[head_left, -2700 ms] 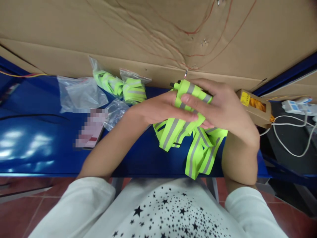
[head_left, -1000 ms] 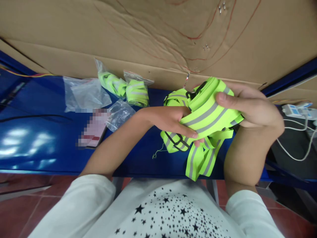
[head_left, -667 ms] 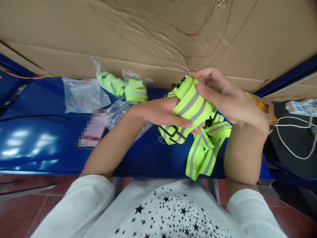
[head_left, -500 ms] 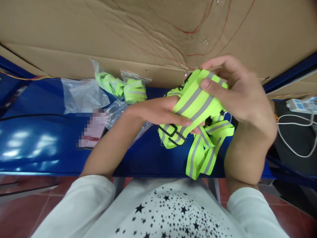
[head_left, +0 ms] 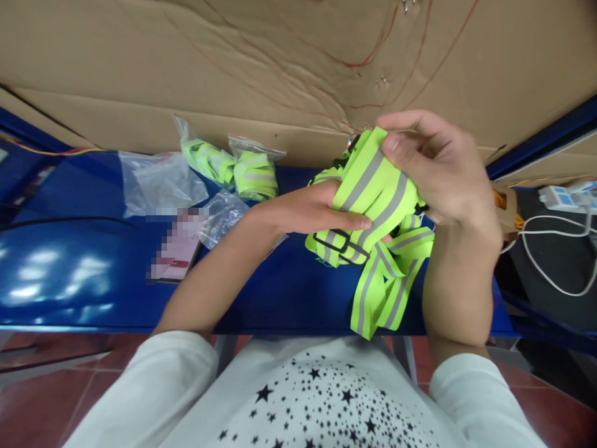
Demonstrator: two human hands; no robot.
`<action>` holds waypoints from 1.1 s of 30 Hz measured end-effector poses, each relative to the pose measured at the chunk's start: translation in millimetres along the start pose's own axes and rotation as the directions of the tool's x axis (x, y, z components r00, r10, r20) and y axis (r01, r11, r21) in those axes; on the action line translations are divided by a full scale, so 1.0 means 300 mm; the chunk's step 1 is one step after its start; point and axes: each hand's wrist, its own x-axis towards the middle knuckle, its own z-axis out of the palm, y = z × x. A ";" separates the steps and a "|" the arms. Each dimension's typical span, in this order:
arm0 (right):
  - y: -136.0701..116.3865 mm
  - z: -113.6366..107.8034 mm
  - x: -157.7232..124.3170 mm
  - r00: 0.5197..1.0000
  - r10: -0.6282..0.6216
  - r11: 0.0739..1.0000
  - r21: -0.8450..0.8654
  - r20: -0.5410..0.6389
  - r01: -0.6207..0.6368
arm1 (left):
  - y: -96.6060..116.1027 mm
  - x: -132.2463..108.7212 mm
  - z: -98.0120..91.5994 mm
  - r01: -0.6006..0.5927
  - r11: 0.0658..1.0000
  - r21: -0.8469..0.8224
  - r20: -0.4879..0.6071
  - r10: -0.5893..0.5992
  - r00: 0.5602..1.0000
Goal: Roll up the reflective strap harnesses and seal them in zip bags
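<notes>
Several clear bags (head_left: 158, 183) are lying empty at the left of the blue desk (head_left: 69, 274), and two bagged strap bundles (head_left: 236, 167) are sitting done beside them. My left hand (head_left: 308, 211) is pinching the reflective strap vest (head_left: 373, 190) from below and my right hand (head_left: 438, 168) is clamping its top fold, just above the desk. Its tails are hanging loose, so I'm judging the folding partway. Cardboard sheet (head_left: 280, 62) is standing behind, white cable (head_left: 550, 249) is trailing right.

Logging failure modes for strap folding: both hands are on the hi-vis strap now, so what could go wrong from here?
The loose ends hang over the table edge; their pull may drag the fold open. The right hand pinches the reflective strap only near its top and the left hand presses one side, so layers could spring apart. The black buckle pokes out under the left fingers and might snag a loop.
</notes>
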 end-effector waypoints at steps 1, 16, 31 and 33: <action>-0.007 0.005 -0.003 0.999 -0.022 1.000 -0.007 -0.024 0.022 | -0.001 0.001 0.004 0.002 1.000 -0.018 0.022 -0.001 1.000; -0.035 0.045 -0.026 0.999 -0.026 1.000 0.010 -0.035 0.026 | 0.002 -0.011 0.010 -0.028 0.989 0.145 0.013 0.026 1.000; -0.051 0.073 -0.039 0.981 -0.052 0.927 -0.356 0.188 0.117 | 0.006 -0.018 -0.007 -0.054 0.998 0.036 -0.089 0.057 0.994; -0.041 0.072 -0.039 0.984 -0.007 0.963 -0.265 0.176 0.054 | -0.007 -0.009 -0.009 -0.077 0.984 -0.158 -0.020 0.075 0.997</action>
